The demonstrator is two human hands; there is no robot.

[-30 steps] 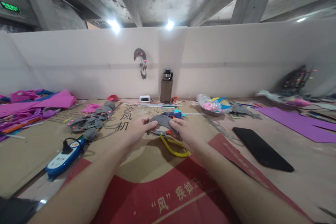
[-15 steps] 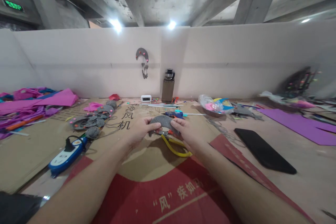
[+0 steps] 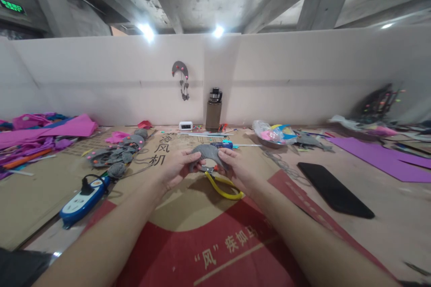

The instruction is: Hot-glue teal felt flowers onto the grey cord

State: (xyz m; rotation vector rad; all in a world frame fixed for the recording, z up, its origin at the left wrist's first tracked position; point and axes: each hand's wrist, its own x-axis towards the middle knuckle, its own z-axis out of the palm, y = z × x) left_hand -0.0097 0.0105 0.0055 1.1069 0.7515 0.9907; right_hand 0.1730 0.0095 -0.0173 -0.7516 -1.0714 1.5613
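Left fingers (image 3: 191,158) and right fingers (image 3: 229,157) pinching grey crescent (image 3: 207,150), matte, plain, arched upward

One held crescent (image 3: 204,150), one phone (image 3: 333,189), one bottle (image 3: 213,115), one power strip (image 3: 80,205)

Black characters on the tan cardboard (image 3: 178,215) read 冷风机, running downward. On its red section (image 3: 161,255), pale lettering read “风”疾如马, with a further character partly hidden by the forearm. The green sign (image 3: 12,6) at upper left carried blurred lettering, seemingly EXIT beneath Chinese characters.
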